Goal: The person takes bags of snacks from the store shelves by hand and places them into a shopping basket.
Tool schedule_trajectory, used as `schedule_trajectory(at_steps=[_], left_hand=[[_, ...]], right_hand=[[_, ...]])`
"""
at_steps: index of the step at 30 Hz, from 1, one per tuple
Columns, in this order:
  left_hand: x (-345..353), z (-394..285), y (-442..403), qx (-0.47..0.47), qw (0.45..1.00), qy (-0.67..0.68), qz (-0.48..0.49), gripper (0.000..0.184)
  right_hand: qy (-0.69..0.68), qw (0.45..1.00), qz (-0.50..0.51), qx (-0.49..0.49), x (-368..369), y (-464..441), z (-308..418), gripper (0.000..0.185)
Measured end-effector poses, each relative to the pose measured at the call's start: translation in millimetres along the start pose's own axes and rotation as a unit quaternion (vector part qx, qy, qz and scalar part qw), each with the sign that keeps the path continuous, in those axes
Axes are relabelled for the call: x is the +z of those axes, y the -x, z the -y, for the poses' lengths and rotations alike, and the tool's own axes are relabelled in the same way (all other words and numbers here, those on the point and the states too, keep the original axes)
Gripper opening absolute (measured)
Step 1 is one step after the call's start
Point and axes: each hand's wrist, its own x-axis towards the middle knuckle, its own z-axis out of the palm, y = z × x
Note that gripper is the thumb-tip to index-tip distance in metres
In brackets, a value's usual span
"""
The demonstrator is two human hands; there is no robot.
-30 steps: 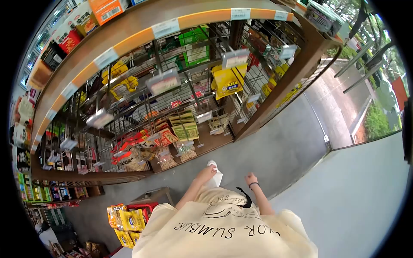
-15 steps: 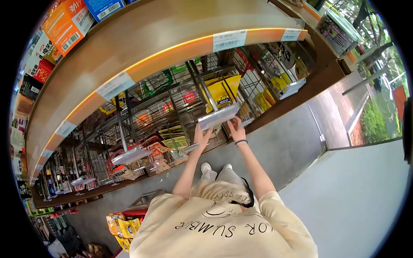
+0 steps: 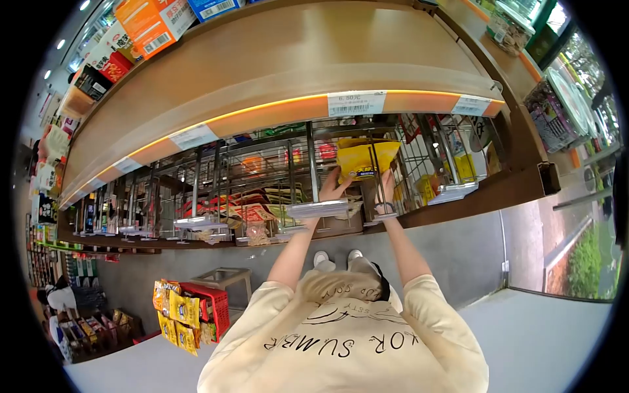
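Note:
A yellow snack bag (image 3: pixel 367 157) hangs among the metal display hooks under the shelf. At its lower left edge, the fingers of my left hand (image 3: pixel 334 188) are closed on it, beside a hook with a clear label holder (image 3: pixel 318 209). My right hand (image 3: pixel 385 186) grips its lower right edge; a metal prong partly covers these fingers. Several red and green snack packets (image 3: pixel 268 200) hang to the left of my left hand. More yellow packets (image 3: pixel 429 188) are to the right, behind the wires.
A brown shelf (image 3: pixel 295 59) with an orange price strip (image 3: pixel 419 103) juts out above my hands. Label holders (image 3: pixel 452 192) stick out along the rack. A red basket (image 3: pixel 213 308) with yellow snack bags and a metal-framed stool (image 3: pixel 223 278) stand lower left. A person (image 3: pixel 62 300) is far left.
Both hands have moved from the front label holder deeper into the rack, up to the yellow snack bag, and now hold its lower edges. The view has tilted, showing more of the red basket.

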Motion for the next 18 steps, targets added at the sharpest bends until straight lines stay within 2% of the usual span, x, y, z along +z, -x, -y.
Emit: schedule_trajectory(at_steps=[2, 4, 6, 7, 8, 12, 14, 15, 16, 18], left_hand=[[-2, 3, -5, 0.001, 0.998, -0.044, 0.047, 0.060], [-5, -1, -3, 0.028, 0.994, -0.100, 0.040, 0.056], [-4, -1, -2, -0.028, 0.997, 0.039, 0.063, 0.050], [-2, -3, 3, -0.005, 0.999, 0.030, 0.020, 0.046], [-2, -5, 6, -0.005, 0.999, 0.031, 0.023, 0.046], [-9, -35, 31, -0.031, 0.998, 0.059, 0.011, 0.049], [-14, -52, 39, -0.086, 0.995, 0.044, 0.040, 0.050], [-16, -50, 39, -0.114, 0.992, -0.001, 0.055, 0.052], [-16, -48, 41, -0.113, 0.992, 0.000, 0.061, 0.052], [-15, -47, 44, -0.005, 0.999, -0.018, 0.040, 0.052]], right_hand=[[0.002, 0.999, -0.029, 0.021, 7, -3, -16, 0.048], [0.014, 1.000, -0.016, 0.011, 3, -1, -12, 0.049], [0.120, 0.992, 0.026, -0.006, -3, 8, -8, 0.049], [0.106, 0.994, -0.009, -0.027, -2, 15, -5, 0.047], [0.107, 0.994, -0.011, -0.026, -3, 20, -3, 0.047], [0.054, 0.997, -0.047, 0.036, -8, 41, 1, 0.044], [0.035, 0.996, -0.074, 0.044, -11, 50, 3, 0.044], [0.003, 0.998, -0.050, 0.032, -17, 55, 27, 0.043], [0.005, 0.998, -0.056, 0.033, -18, 58, 24, 0.043], [0.046, 0.998, -0.031, 0.003, -19, 58, 16, 0.041]])
